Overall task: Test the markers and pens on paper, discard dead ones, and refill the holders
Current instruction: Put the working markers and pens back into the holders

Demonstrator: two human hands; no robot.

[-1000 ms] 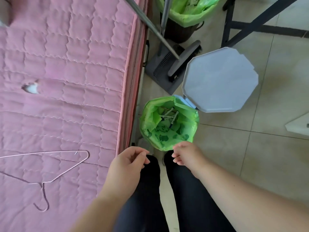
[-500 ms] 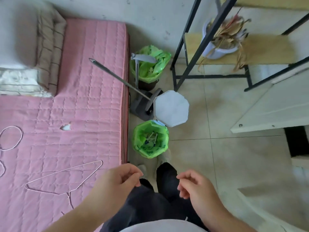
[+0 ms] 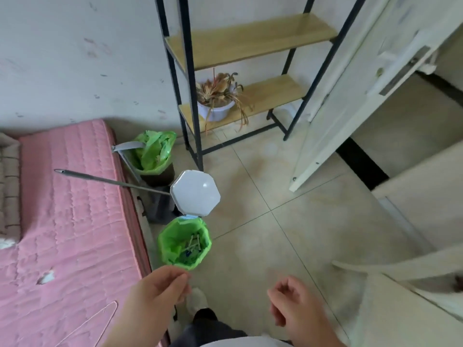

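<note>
In lined bin (image 3: 172, 242): pens (image 3: 194, 242) roughly upright.

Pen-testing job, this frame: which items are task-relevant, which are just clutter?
Belongs to the job:
- small lidded bin, lid up, green liner
- discarded pens inside it
- left hand and right hand, both holding nothing

Just lying about:
- second bin
- dustpan
- wire hanger on pink mattress
- dried potted plant on shelf unit
</note>
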